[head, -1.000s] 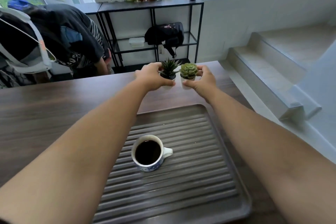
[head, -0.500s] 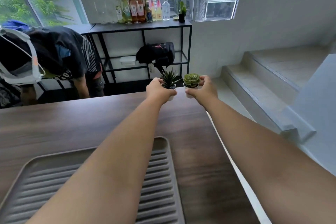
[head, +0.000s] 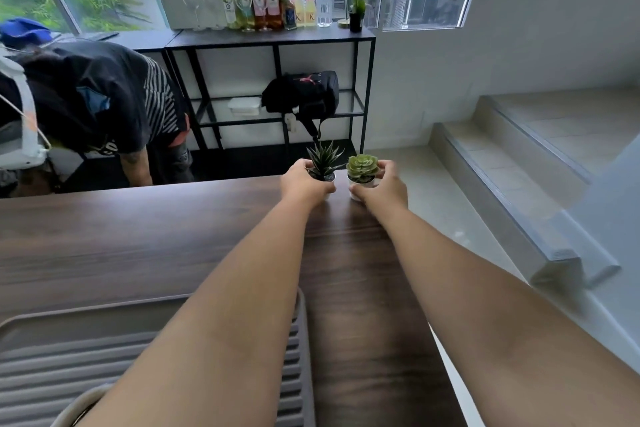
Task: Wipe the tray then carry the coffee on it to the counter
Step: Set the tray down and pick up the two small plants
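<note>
Two small potted plants sit at the table's (head: 138, 253) far edge. The left hand (head: 304, 184) grips the spiky one (head: 323, 163), the right hand (head: 381, 189) the rosette one (head: 362, 168) (fingers curled round each pot). One ribbed tray (head: 298, 357) lies nearer.

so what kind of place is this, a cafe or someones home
Probably a home or small office lounge with a bar corner, not clearly a cafe: bottles and wine glasses line a black metal shelf, a long wooden table holds a ridged tray, and tiled stairs rise alongside.

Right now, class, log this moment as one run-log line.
left hand: grips spiky succulent's small pot | right hand: grips rosette succulent's white pot | pots: far edge of dark wooden table | grey ribbed tray: untouched
</note>
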Demonstrator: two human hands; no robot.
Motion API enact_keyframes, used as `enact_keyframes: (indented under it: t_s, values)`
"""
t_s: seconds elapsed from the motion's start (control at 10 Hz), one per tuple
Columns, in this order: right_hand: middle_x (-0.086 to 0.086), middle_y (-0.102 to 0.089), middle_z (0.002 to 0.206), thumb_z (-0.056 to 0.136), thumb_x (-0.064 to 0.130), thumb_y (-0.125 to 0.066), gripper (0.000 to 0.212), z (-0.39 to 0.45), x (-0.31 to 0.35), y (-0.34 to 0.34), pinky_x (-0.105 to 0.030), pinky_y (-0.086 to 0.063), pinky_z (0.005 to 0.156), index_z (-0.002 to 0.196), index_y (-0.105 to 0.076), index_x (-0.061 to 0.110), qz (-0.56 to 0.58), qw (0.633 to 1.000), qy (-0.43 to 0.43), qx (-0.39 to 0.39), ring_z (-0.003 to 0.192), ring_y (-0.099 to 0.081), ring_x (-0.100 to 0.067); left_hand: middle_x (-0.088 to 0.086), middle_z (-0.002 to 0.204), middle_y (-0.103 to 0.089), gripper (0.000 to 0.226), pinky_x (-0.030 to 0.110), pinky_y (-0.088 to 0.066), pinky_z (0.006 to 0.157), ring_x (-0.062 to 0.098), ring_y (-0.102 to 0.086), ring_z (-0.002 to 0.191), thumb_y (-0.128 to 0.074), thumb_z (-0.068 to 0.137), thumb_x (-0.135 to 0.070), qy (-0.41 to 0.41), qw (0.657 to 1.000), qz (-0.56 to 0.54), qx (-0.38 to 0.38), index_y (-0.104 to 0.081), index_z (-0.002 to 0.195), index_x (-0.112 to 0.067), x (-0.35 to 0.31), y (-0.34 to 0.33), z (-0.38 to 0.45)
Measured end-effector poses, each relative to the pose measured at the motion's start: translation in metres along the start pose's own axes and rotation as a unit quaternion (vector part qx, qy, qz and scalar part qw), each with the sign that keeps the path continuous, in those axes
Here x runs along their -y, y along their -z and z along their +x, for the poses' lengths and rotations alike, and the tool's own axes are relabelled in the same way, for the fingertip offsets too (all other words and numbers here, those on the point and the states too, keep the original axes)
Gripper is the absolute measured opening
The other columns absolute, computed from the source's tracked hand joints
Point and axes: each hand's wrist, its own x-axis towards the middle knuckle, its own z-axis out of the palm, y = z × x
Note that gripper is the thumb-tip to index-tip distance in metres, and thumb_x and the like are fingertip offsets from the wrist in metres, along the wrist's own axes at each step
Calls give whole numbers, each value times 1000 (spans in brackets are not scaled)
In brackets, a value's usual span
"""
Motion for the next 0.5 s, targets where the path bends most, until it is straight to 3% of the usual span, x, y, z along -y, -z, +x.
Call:
enact_keyframes:
  t_s: [0.1, 0.3, 0.4, 0.5]
  values:
    - [2, -59, 113, 68, 28, -78, 64, 3, -8, -4, -21, -36, 77, 123, -45, 22, 8, 1000, -4, -1, 99, -61, -22, -1, 101, -67, 49, 36, -58, 80, 17, -62, 94, -81, 62, -23, -7, 1000, 20, 0, -62, 107, -21, 5, -6, 4]
    - [-1, -60, 120, 69, 31, -79, 64, 7, -12, -10, -25, -42, 80, 123, -45, 22, 25, 1000, -1, 3, 102, -61, -24, -2, 105, -67, 52, 23, -43, 72, 13, -59, 92, -79, 65, -28, -17, 999, 26, 7, -60, 113, -20, 9, -15, 3]
    - [-3, -60, 120, 71, 29, -79, 67, 6, -16, -11, -25, -41, 79, 126, -41, 22, 23, 1000, -4, 18, 102, -61, -23, 0, 116, -67, 65, 24, -46, 79, 16, -61, 103, -81, 64, -26, -10, 1000, 14, 22, -54, 123, -22, 13, -16, 4]
    - [-5, -58, 121, 70, 27, -80, 77, 0, -15, -7, -26, -42, 82, 133, -35, 23, 31, 999, -9, 21, 103, -59, -24, 1, 134, -57, 92, 26, -41, 96, 19, -51, 124, -84, 65, -22, -18, 999, 27, 31, -36, 144, -21, 13, -9, -2]
